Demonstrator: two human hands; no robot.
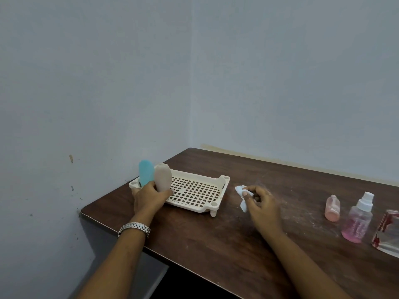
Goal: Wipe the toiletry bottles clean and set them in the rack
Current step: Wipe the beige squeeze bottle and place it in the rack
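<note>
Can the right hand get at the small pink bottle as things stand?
Probably yes: only bare table lies between the right hand and the small pink bottle, though its fingers already pinch a tissue.

Four bottles [146, 173] [163, 177] [332, 208] [358, 221], one rack [223, 180], one wipe [239, 189], one pouch [386, 231], two hands [149, 197] [262, 205].

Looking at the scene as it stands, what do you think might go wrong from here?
The left hand holds the beige bottle right beside the blue bottle at the left end of the rack; a careless release might topple either one. The rack sits near the left edge of the table, so a toppled bottle could fall off.
</note>
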